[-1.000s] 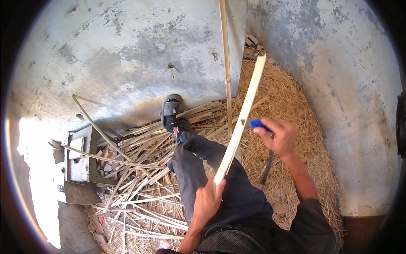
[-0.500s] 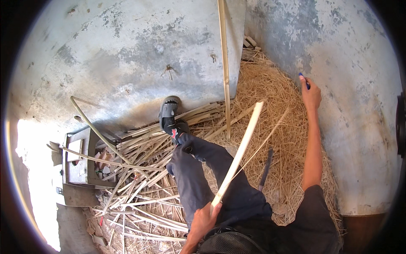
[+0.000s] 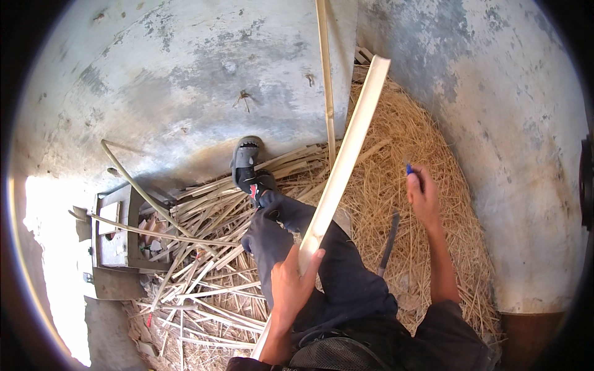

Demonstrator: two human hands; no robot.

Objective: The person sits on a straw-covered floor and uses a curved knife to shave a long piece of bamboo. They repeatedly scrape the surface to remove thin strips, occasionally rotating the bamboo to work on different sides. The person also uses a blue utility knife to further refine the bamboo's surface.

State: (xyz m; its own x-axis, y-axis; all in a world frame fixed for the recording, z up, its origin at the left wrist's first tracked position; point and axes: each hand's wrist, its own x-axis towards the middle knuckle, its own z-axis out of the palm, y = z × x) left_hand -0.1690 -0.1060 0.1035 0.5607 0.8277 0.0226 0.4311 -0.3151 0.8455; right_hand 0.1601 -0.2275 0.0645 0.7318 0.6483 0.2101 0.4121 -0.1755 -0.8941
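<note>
My L hand (image 3: 292,285) is grasping one long pale strip (image 3: 349,157), wrapped firmly around it. My R hand (image 3: 425,199) is curled on a small blue tool (image 3: 409,169); its tip is too small to tell.

About progress, I judge quite a lot is done: many split strips (image 3: 213,300) lie in a heap on my L side, & dry shavings (image 3: 455,247) cover the R side. The pc. in my grasp looks smooth on its upper face, but it isn't put down yet, so prob. some work is left on it. Another strip (image 3: 327,68) stands at the wall (image 3: 185,80); if it's finished or not, I can't tell.

Position: the held pc. passes through my L hand, over my leg (image 3: 356,272), w/ its far end raised ahead. It is to the left of my R hand, well apart, not touching the tool.
</note>
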